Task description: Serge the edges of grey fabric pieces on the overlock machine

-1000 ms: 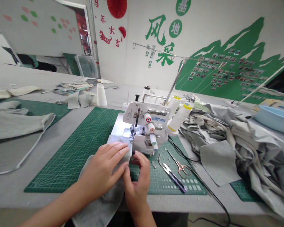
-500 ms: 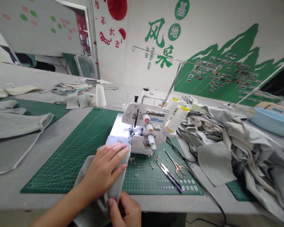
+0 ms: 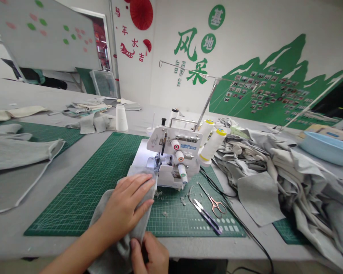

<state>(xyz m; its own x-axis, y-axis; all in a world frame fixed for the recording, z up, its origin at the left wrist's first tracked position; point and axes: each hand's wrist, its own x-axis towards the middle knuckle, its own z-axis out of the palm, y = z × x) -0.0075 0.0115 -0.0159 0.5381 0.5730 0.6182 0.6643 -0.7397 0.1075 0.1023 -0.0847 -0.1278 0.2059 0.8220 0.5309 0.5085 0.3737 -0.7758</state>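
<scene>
A white overlock sewing machine [image 3: 175,139] stands in front of me with its work light lit. A piece of grey fabric [image 3: 138,203] runs from its presser foot [image 3: 157,164] down past the front edge of the table. My left hand [image 3: 133,198] lies flat on the fabric just before the foot, fingers stretched out and close together. Nearer to me, my right hand [image 3: 150,253] pinches the fabric's right edge between thumb and fingers. The fabric's lower end is partly hidden by my left forearm.
Scissors [image 3: 214,201] and thread snips [image 3: 207,216] lie on the green cutting mat [image 3: 82,198], right of the machine. Fabric pieces [image 3: 263,194] are heaped farther right, before a blue basin [image 3: 328,148]. White thread cones [image 3: 213,144] stand behind the machine. More grey fabric [image 3: 20,156] lies left.
The view has tilted up slightly, so the machine and table appear a little lower. Both hands keep nearly the same places on the fabric.
</scene>
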